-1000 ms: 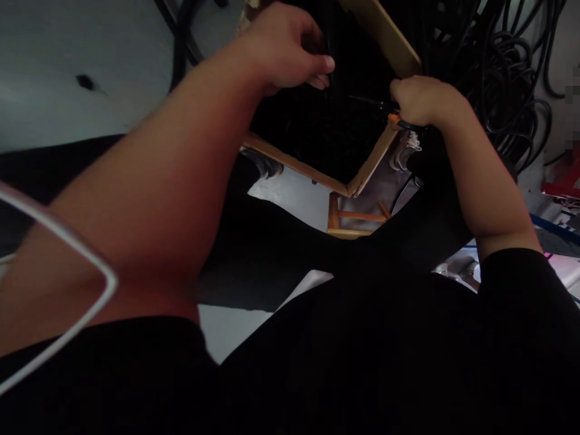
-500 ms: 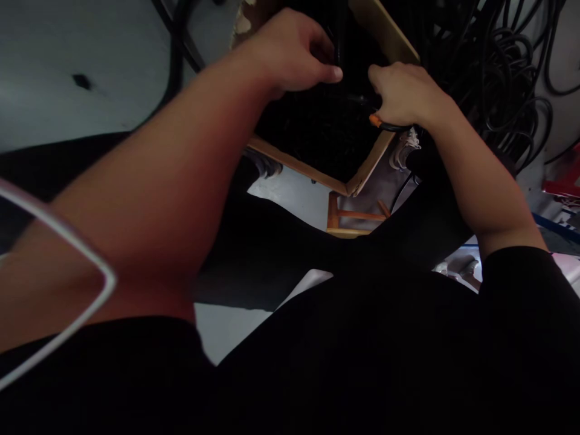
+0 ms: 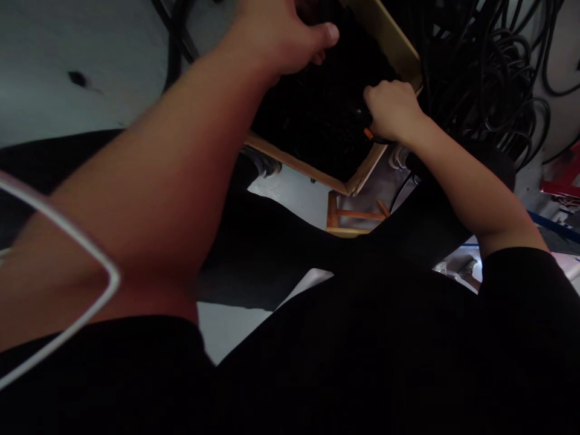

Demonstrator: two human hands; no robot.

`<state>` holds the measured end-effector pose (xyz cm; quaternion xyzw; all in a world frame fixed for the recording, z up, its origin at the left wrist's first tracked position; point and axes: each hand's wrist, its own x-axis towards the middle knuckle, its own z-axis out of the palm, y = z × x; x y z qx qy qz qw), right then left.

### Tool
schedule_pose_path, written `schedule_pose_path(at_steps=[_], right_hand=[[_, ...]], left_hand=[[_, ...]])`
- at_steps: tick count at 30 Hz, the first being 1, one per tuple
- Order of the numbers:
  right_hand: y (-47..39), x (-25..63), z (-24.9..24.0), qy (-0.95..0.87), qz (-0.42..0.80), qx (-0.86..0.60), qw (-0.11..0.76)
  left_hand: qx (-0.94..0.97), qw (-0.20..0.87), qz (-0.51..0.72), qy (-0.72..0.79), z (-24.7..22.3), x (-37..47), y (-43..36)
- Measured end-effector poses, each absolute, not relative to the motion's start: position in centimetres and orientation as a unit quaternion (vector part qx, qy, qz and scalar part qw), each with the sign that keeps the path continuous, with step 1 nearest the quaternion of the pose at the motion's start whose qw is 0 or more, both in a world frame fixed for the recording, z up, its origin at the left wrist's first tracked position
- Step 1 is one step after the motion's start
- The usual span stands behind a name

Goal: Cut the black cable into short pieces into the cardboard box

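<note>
My left hand (image 3: 283, 36) is over the far left part of a cardboard box (image 3: 299, 166), partly cut off by the top edge of the view. Its thumb points right and the visible fingers curl; whatever they hold is lost in the dark. My right hand (image 3: 392, 109) is closed around a plier-like hand tool (image 3: 369, 134) near the box's right side. Only an orange-and-black handle end shows clearly; the tool's front is too dark to make out. Inside the box lies a mass of small black pieces (image 3: 317, 127), too dim to name.
Coiled black cables (image 3: 502, 78) lie to the right of the box. A thick black cable (image 3: 174, 60) runs along the floor at left. A small wooden stool (image 3: 348, 214) shows below the box, between my legs. A red object (image 3: 562, 181) is at far right.
My left hand has moved up, away from my right hand. My right hand has come slightly down and left with the tool. A black cable strand between them no longer shows.
</note>
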<state>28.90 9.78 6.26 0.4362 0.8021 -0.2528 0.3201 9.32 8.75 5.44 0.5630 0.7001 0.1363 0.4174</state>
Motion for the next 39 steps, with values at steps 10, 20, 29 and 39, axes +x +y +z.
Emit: schedule_pose_path(at_steps=[10, 20, 29, 39], right_hand=[[12.7, 31.6, 8.1, 0.831, -0.182, 0.403, 0.338], [11.9, 30.4, 7.9, 0.859, -0.169, 0.35, 0.334], [11.7, 29.8, 8.3, 0.835, -0.185, 0.39, 0.341], [12.0, 30.1, 7.8, 0.834, -0.182, 0.388, 0.346]], left_hand=[[0.5, 0.512, 0.12, 0.688, 6.0, 8.9, 8.5], [0.507, 0.518, 0.156, 0.671, 5.0, 10.0, 8.3], [0.515, 0.509, 0.14, 0.676, 4.0, 9.5, 8.5], [0.521, 0.474, 0.144, 0.695, 4.5, 9.6, 8.4]])
